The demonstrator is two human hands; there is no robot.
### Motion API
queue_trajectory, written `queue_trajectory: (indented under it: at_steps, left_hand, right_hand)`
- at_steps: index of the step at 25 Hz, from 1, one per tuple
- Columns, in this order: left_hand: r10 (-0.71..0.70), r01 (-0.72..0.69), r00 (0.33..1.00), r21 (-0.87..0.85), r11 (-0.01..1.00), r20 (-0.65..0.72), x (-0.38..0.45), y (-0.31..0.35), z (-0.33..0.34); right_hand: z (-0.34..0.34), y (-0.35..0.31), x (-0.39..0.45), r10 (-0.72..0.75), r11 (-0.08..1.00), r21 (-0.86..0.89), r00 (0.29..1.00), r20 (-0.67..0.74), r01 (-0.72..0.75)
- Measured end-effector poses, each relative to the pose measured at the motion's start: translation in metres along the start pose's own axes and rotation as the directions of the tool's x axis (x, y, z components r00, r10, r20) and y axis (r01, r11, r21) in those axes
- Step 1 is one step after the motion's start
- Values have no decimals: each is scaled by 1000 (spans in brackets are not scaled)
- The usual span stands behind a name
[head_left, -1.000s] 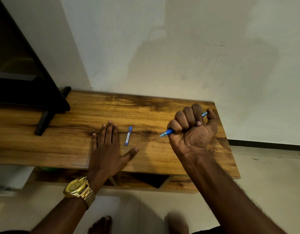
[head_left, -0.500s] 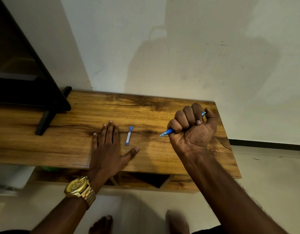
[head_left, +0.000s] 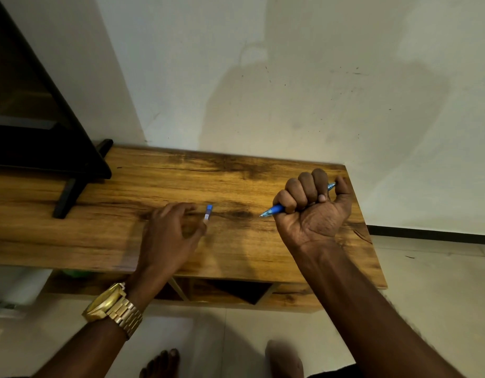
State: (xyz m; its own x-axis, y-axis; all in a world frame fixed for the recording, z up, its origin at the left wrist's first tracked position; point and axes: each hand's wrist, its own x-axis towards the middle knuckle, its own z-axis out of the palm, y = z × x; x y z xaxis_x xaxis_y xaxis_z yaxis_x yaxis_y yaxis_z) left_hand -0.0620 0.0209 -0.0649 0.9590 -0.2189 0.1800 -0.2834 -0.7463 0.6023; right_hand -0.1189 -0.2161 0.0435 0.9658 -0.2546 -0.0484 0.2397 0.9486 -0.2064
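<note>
My right hand (head_left: 312,211) grips a blue mechanical pencil (head_left: 272,210) in a fist above the wooden table (head_left: 126,241), its tip pointing left. A small blue lead case (head_left: 208,212) lies on the table between my hands. My left hand (head_left: 171,230) is blurred and raised off the wood, with its fingers loosely bent. Its thumb tip is at the near end of the case. No fingers close round the case.
A black TV stand foot (head_left: 68,197) and dark screen (head_left: 31,118) occupy the table's left end. The wall runs behind the table. The table's right edge ends near my right hand. Open shelves (head_left: 230,291) sit under the top. My bare feet (head_left: 159,364) are on the tiled floor.
My left hand, which lay flat on the table, has lifted and curled, moving right toward the lead case. My right hand and the pencil have stayed in place.
</note>
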Motion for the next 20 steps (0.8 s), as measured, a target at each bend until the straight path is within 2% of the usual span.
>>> queue_trajectory:
  at_steps: [1, 2, 4, 5, 9, 20]
  left_hand:
    - [-2, -10, 997, -169, 986, -72, -2, 10, -4]
    - [-15, -7, 998, -342, 940, -60, -5, 22, -8]
    - [25, 17, 998, -608, 794, 61, -12, 41, -9]
    - [61, 23, 993, -676, 737, 99, -15, 48, -7]
    - [94, 21, 990, -754, 657, 109, -16, 55, 1]
    - [154, -22, 984, -784, 621, 95, -16, 56, 11]
  right_hand:
    - [0, -2, 1, -5, 1000, 1, 1000, 4, 5]
    - [1, -3, 1, -12, 1000, -2, 1000, 14, 12]
    - [4, -5, 1, -29, 999, -19, 999, 24, 30]
    - [5, -5, 1, -33, 999, -24, 999, 18, 34]
    - [2, -6, 2, -32, 999, -11, 999, -26, 32]
    - [-3, -1, 1, 11, 1000, 6, 1000, 1, -11]
